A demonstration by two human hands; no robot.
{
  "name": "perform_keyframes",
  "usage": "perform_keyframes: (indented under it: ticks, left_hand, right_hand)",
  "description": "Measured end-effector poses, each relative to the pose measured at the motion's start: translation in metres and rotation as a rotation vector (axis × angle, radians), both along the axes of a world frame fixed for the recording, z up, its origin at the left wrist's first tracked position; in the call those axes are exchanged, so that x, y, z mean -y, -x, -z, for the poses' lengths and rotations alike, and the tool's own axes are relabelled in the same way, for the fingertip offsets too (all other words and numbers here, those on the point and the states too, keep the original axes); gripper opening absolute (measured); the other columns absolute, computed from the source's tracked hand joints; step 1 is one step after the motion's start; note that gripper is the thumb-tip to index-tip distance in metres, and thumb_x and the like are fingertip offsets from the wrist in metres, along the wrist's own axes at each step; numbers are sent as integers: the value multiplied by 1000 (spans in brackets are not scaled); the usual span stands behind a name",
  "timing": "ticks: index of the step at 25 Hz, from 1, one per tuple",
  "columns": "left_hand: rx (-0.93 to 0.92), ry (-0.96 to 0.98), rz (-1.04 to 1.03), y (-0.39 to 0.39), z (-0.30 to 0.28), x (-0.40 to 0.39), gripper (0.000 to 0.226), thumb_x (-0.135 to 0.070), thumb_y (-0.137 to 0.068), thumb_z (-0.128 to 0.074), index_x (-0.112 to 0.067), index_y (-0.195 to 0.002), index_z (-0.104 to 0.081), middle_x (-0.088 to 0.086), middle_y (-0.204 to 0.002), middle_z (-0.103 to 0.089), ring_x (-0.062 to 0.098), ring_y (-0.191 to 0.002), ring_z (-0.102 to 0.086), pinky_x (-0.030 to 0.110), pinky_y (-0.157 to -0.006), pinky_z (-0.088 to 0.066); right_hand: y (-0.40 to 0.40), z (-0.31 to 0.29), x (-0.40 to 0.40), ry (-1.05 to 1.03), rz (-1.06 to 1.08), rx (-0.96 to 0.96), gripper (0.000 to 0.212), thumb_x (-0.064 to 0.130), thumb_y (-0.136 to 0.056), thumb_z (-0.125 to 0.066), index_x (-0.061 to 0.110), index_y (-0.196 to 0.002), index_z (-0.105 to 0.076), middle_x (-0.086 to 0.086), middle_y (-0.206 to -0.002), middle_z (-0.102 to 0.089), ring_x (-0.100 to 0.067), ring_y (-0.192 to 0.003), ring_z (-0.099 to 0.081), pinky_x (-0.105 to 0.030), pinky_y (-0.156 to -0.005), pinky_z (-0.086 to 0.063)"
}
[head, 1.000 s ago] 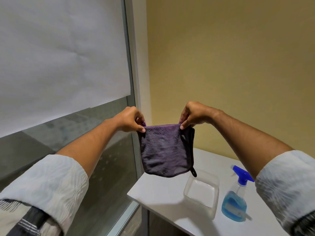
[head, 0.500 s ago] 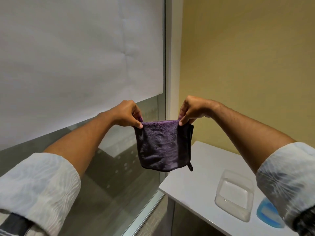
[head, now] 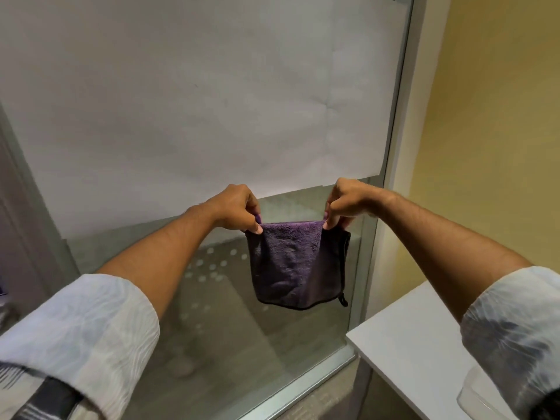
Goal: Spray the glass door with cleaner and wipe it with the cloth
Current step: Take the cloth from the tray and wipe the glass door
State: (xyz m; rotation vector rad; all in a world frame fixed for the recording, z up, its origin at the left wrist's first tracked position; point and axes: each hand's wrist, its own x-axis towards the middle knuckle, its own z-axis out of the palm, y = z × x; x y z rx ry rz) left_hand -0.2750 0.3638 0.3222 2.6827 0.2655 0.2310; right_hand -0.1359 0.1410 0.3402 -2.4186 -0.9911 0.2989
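At centre frame, a person's left hand (head: 235,209) and right hand (head: 345,200) each pinch a top corner of a purple cloth (head: 295,265), which hangs in front of the glass door (head: 212,298). White paper (head: 181,101) covers the door's upper part. At lower right, a white table (head: 409,344) holds a clear container (head: 475,398).

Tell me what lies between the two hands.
In the head view, the top edge of the purple cloth spans between the left hand and right hand, both pinching it, in front of the glass door.
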Motion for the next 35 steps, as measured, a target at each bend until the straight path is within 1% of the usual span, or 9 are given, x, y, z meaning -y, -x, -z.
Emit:
perform_keyframes:
  ticks: [6, 12, 16, 19, 23, 25, 27, 29, 35]
  left_hand:
    - [38, 11, -249, 111, -2, -7, 11, -10, -70, -85, -13, -76, -76, -2, -68, -71, 10, -65, -69, 18, -57, -55]
    - [49, -15, -493, 248, -5, -15, 15, -13, -70, -85, -22, -72, -74, -10, -61, -68, 1, -55, -63, 9, -50, -45]
    - [66, -52, -640, 343, -18, -21, 14, -13, -70, -85, -22, -72, -74, -6, -65, -71, 6, -59, -65, 19, -55, -51]
    - [75, -91, -731, 413, -26, -26, 13, -13, -72, -84, -20, -74, -74, -1, -68, -72, 12, -63, -68, 24, -61, -57]
    - [101, -187, -843, 512, -36, -40, 10, -17, -71, -83, -22, -74, -75, -4, -61, -66, 0, -50, -56, 10, -45, -42]
    - [113, -236, -878, 561, -44, -52, 9, -19, -71, -82, -23, -73, -75, -3, -60, -64, 0, -47, -52, 13, -45, -41]
    - [129, -274, -910, 607, -53, -67, 7, -20, -71, -82, -21, -74, -76, 2, -64, -67, 7, -51, -55, 20, -48, -47]
    - [142, -312, -944, 646, -59, -83, 8, -22, -71, -82, -19, -76, -77, 2, -66, -67, 10, -55, -57, 24, -51, -50]
    - [241, -397, -985, 725, -72, -128, 8, -16, -72, -79, -17, -80, -77, 0, -64, -67, 14, -57, -61, 23, -49, -50]
  right_hand:
    - [60, -5, -42, -32, -237, 34, 12, 1, -68, -83, 5, -79, -79, -10, -78, -76, -23, -69, -75, -30, -65, -62]
    - [157, -10, -98, -46, -494, 15, 12, 2, -67, -84, 8, -76, -79, -8, -74, -76, -25, -74, -74, -33, -70, -63]
    - [233, -24, -138, -83, -649, 40, 12, 1, -67, -84, 6, -77, -79, -15, -80, -75, -25, -75, -72, -37, -75, -63]
    - [295, -31, -166, -118, -747, 49, 12, 2, -69, -83, 6, -80, -79, -15, -84, -75, -24, -79, -72, -30, -68, -62]
    - [386, -37, -206, -175, -843, 36, 9, 3, -71, -83, 4, -79, -78, -6, -70, -72, -15, -66, -67, -20, -55, -54]
    - [431, -40, -227, -204, -880, 32, 7, 3, -71, -83, 3, -75, -78, -2, -59, -68, -7, -54, -61, -18, -49, -49]
    - [475, -45, -250, -233, -907, 13, 9, 1, -72, -82, 6, -68, -76, 1, -51, -64, -4, -44, -56, -17, -44, -46]
    - [514, -52, -271, -263, -921, 19, 14, 1, -71, -82, 10, -65, -74, 0, -52, -64, -8, -46, -56, -18, -47, -46]
    - [593, -75, -326, -331, -914, 126, 8, 11, -68, -85, 10, -72, -78, 2, -49, -64, -8, -45, -57, -18, -50, -46]
